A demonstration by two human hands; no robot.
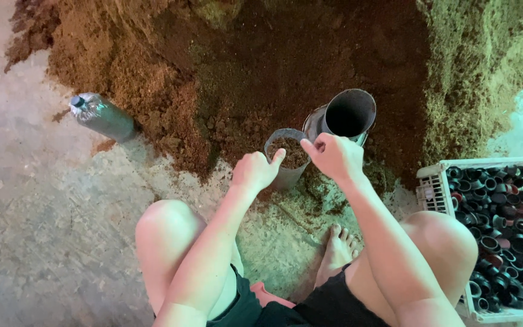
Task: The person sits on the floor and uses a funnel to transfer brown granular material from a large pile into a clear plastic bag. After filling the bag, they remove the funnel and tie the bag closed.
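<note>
Against the big brown substrate heap [261, 66] on the concrete floor [49, 230], with a white crate [434, 188] of black rings at my right knee, my left hand [254, 171] has its grip clamped on the filled plastic bag [286, 151], while my right hand [334, 156] pinches the bag's rim beside a metal tube [347, 114]

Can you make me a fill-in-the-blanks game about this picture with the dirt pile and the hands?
1. The left hand and the right hand hold the rim of a small clear plastic bag filled with brown ____.
2. The white plastic crate by the right knee is full of round black ____.
3. The dark metal cylinder stands just ____ the bag, against the big brown substrate pile.
4. The filled silvery bottle-shaped bag lies on the person's ____ side.

Missing words: soil; rings; behind; left
</note>
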